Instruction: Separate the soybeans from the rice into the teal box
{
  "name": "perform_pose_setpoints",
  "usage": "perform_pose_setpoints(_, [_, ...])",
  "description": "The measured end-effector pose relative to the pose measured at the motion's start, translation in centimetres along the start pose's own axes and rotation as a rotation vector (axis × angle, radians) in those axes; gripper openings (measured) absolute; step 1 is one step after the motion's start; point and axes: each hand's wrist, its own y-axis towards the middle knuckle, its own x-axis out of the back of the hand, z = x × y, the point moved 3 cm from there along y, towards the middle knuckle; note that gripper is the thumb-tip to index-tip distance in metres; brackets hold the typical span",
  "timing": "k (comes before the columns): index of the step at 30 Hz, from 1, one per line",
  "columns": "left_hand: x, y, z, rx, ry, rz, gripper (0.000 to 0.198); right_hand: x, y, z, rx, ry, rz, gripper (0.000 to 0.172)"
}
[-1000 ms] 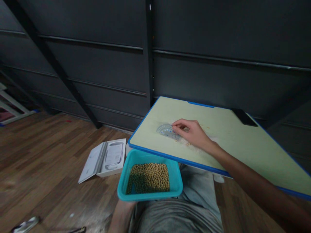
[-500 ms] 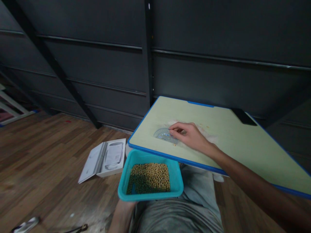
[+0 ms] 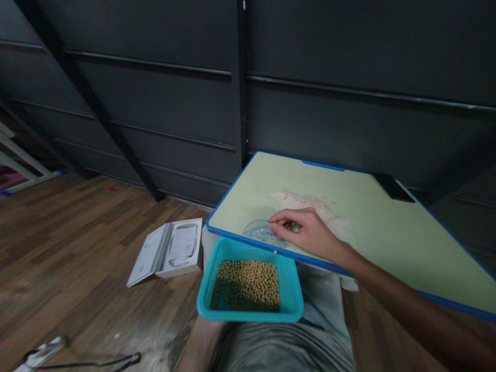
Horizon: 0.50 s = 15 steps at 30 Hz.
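My right hand [image 3: 300, 227] is closed in a pinch on a clear plastic protractor [image 3: 256, 230], which lies close to the front edge of a pale board with a blue rim [image 3: 248, 181]. A single soybean [image 3: 275, 252] is at the board's front rim, just above a turquoise plastic tub [image 3: 297, 294]. Many tan soybeans [image 3: 256, 276] cover the bottom of that tub. My left hand [image 3: 211, 326] supports the tub from below at its near side, its fingers hidden underneath.
Pale powdery residue [image 3: 306, 201] and a few bits lie on the board. A black phone [image 3: 392, 187] rests at its far right. An opened white box [image 3: 182, 248] sits on the wooden floor [image 3: 96, 227] to the left. A dark panelled wall [image 3: 174, 93] rises behind.
My right hand has drawn the protractor toward the board's front edge. A soybean has moved from the board's surface to the rim. The tub has shifted slightly right.
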Motion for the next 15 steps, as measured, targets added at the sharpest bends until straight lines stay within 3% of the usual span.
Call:
perform_pose_setpoints(3, [0.0, 0.2, 0.3, 0.001, 0.002, -0.065, 0.064, 0.5, -0.2, 0.0, 0.004, -0.027, -0.025, 0.016])
perform_pose_setpoints(7, [0.4, 0.3, 0.1, -0.022, 0.016, -0.160, 0.069, 2.7, 0.1, -0.5, 0.028, -0.122, -0.074, 0.016])
perform_pose_setpoints(10, [0.3, 0.2, -0.1, -0.037, 0.024, -0.148, 0.067, 4.4, -0.1, -0.5, -0.004, -0.177, -0.123, 0.015])
perform_pose_setpoints(12, [0.0, -0.1, -0.2, -0.054, 0.013, -0.159, 0.063, 4.6, -0.5, -0.1, -0.028, -0.191, -0.102, 0.014])
perform_pose_setpoints(15, [-0.6, -0.6, -0.3, -0.103, 0.007, -0.278, 0.061, 3.6, -1.5, 0.8, 0.007, -0.242, -0.014, 0.016])
